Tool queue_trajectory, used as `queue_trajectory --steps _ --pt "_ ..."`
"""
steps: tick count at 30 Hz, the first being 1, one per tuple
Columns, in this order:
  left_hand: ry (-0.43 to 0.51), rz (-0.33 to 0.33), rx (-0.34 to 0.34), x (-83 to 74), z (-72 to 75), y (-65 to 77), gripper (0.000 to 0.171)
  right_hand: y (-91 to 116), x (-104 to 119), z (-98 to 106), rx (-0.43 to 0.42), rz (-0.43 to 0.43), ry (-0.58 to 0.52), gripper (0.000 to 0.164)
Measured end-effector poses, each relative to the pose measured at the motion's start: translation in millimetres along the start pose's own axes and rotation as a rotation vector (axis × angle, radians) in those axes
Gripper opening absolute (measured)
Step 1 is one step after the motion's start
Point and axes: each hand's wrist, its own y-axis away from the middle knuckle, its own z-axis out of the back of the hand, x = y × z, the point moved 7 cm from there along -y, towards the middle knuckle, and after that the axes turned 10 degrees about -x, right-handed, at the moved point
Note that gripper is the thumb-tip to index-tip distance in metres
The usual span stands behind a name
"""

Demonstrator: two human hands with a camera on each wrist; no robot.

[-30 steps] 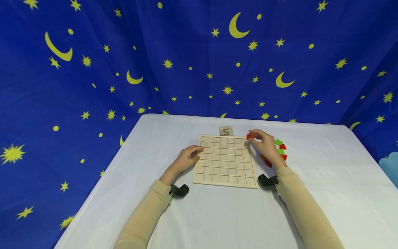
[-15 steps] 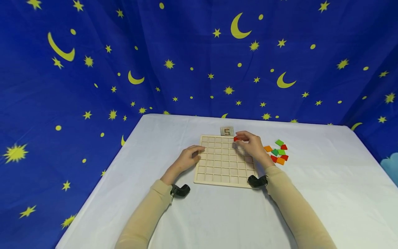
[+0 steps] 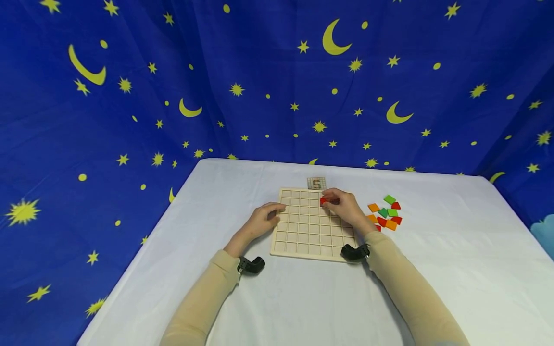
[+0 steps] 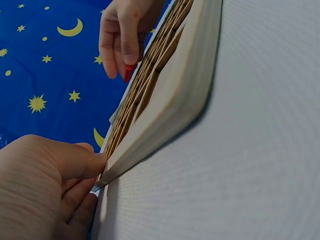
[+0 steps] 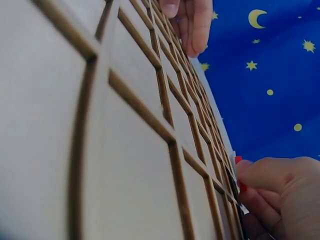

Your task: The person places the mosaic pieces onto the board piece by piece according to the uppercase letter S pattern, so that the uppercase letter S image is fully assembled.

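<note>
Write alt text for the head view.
The right hand pinches a red piece at a gridded board; the left hand touches the board's left edge. Red, orange and green pieces lie to the right on a white table, a card beyond the board.

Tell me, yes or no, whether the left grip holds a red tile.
No: the left grip touches the board, while the right grip pinches a red tile.
</note>
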Motion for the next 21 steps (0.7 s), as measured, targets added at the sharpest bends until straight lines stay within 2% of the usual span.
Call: queue_trajectory --steps 11,21 --pt "0.001 0.031 0.009 1.1 -1.3 0.4 0.037 2.2 -1.8 -7.2 -0.011 0.053 0.044 0.031" --pt "-0.005 -0.006 0.005 -1.7 0.8 -0.1 0.036 2.4 1.7 -7.1 -0.016 0.064 0.06 0.031"
